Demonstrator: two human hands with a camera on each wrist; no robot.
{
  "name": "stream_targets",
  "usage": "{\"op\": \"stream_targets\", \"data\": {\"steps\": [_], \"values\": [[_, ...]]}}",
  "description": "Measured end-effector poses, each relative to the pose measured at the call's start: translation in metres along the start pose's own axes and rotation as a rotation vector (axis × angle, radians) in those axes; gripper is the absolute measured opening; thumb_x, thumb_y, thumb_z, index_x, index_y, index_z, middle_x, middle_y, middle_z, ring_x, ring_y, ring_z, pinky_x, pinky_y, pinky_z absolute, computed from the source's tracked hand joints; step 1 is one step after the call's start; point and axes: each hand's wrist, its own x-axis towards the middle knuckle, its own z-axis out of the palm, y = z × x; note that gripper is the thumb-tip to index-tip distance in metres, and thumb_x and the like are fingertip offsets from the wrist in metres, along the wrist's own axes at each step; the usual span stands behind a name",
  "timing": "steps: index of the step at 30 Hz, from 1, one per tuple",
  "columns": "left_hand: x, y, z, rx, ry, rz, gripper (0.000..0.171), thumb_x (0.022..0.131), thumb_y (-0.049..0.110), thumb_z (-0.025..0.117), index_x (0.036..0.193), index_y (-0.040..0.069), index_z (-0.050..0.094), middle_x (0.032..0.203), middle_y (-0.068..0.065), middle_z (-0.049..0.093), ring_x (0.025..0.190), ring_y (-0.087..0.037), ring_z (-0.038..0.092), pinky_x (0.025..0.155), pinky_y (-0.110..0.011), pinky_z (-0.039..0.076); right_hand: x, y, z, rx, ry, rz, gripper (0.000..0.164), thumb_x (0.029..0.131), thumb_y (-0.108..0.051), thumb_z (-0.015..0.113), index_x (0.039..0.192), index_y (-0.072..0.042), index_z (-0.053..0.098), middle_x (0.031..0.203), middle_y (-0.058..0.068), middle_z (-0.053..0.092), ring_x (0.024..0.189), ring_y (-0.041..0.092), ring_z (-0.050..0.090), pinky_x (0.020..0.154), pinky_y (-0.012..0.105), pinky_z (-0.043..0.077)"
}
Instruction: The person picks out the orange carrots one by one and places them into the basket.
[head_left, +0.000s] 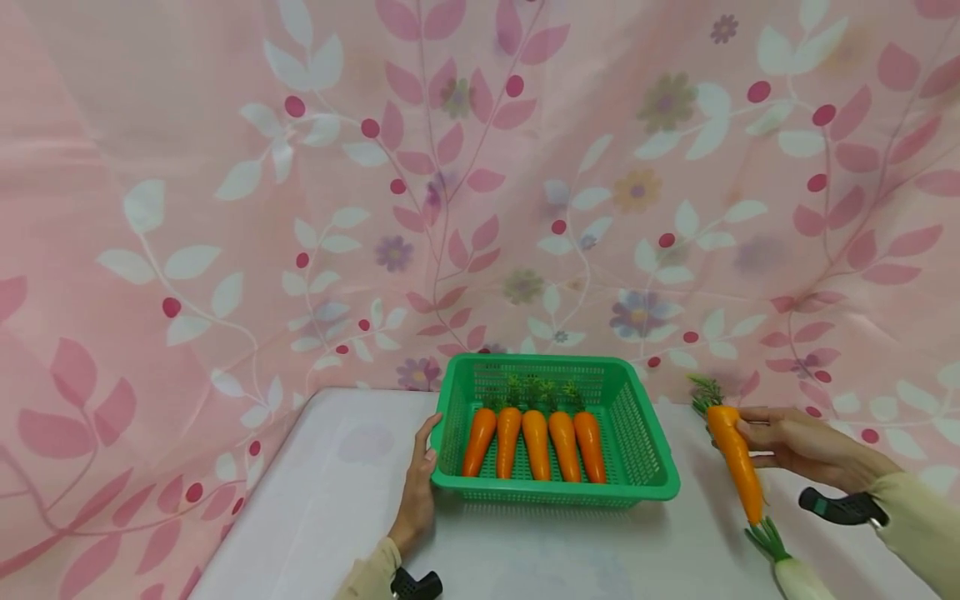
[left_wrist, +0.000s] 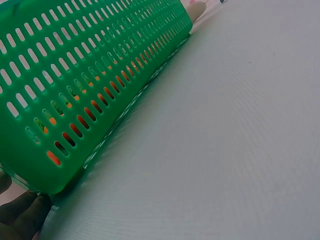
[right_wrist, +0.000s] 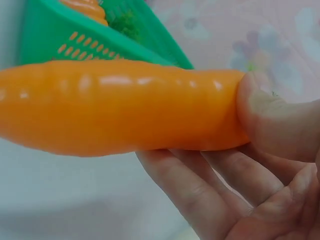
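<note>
A green plastic basket (head_left: 555, 490) stands on the table with several orange carrots (head_left: 536, 446) lying side by side in it, leafy ends toward the back. My left hand (head_left: 416, 500) rests against the basket's left side, its fingers fairly straight along the wall; in the left wrist view, fingertips (left_wrist: 30, 212) touch near a lower corner. To the right of the basket, my right hand (head_left: 810, 450) pinches another carrot (head_left: 735, 458) near its leafy top, between thumb and fingers. The right wrist view shows this carrot (right_wrist: 125, 107) close up, across the front of the basket.
A white radish (head_left: 802, 581) with green leaves lies at the lower right, just below the held carrot's tip. The pale table (head_left: 337, 475) ends at the back against a pink floral cloth (head_left: 480, 208). Black straps (head_left: 843, 507) sit at both wrists.
</note>
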Motion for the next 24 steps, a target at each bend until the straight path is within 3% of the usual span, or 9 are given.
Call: {"op": "stream_targets", "data": {"steps": [17,24], "values": [[0.0,-0.001,0.001,-0.002,0.001,-0.003,0.057,0.111,0.025,0.02,0.167,0.024,0.031,0.174,-0.01,0.03,0.16,-0.037,0.022,0.123,-0.077,0.012,0.043,-0.018,0.025,-0.136,0.083,-0.017,0.036,0.116,-0.016,0.038,0.145,-0.008,0.059,0.13,-0.002,0.073,0.121,0.019,0.072,0.102,0.042,0.059],[0.001,-0.002,0.0,0.003,-0.001,-0.005,0.056,0.112,0.025,0.019,0.167,0.025,0.03,0.175,-0.01,0.029,0.16,-0.037,0.022,0.123,-0.077,0.01,0.062,-0.026,0.037,-0.189,0.096,-0.016,0.05,0.115,-0.017,0.042,0.157,0.01,0.037,0.131,-0.002,0.07,0.12,0.018,0.07,0.103,0.042,0.059]]}}
